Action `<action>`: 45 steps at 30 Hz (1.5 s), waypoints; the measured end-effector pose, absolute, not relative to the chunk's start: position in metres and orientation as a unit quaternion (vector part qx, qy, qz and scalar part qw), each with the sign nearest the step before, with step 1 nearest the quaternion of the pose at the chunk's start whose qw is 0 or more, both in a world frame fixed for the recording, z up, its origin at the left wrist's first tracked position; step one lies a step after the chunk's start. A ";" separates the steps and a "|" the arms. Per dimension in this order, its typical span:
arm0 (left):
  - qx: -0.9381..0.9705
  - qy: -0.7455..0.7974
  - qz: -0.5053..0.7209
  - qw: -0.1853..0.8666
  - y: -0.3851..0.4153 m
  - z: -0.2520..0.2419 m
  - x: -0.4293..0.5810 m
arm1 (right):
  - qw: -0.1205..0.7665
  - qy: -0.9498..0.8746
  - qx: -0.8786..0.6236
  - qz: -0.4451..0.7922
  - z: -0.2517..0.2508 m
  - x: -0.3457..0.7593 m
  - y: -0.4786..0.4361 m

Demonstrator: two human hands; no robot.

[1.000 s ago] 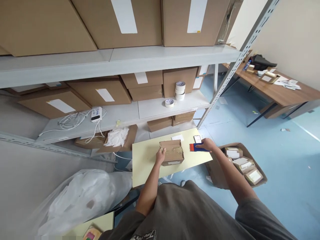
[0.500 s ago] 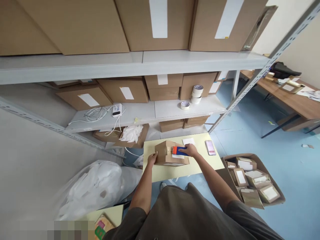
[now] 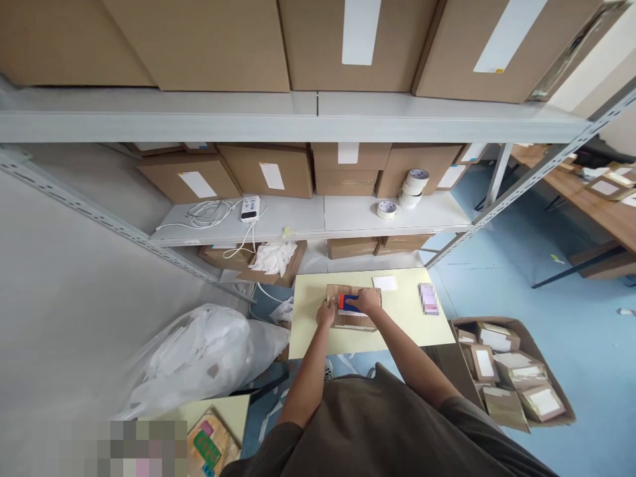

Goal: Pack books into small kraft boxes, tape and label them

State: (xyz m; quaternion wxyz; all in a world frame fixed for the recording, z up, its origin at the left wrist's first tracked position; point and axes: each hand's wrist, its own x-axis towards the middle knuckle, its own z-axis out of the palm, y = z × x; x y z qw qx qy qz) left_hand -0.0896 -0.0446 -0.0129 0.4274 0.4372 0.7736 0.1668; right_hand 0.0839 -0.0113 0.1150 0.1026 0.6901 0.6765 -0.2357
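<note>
A small cardboard box lies on the pale yellow table in front of me. My right hand is closed around a blue-and-orange tape dispenser, its orange end facing left over the top of the box. At the box's left edge, my left hand grips the cardboard with bent fingers close to the dispenser's orange end. A white label shows partly below the dispenser. Any tape under the dispenser is too small to make out.
A white card and a phone lie on the table. Shelves behind hold cartons, tape rolls and a white cable. On the floor stand a large carton of small boxes and a plastic bag.
The box has turned and now lies squarer to me. My left hand has shifted from its side toward the dispenser at the top left edge. The camera view has moved a little left.
</note>
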 end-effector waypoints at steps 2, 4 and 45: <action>0.451 0.769 0.148 0.429 -0.039 -0.011 -0.073 | 0.103 0.671 0.696 -0.233 0.113 0.103 -0.013; 0.460 0.767 0.132 0.427 -0.036 -0.009 -0.054 | 0.105 0.665 0.703 -0.231 0.111 0.123 -0.016; 0.457 0.707 0.260 0.474 -0.033 0.031 -0.126 | 0.055 0.672 0.696 -0.248 0.171 0.105 -0.005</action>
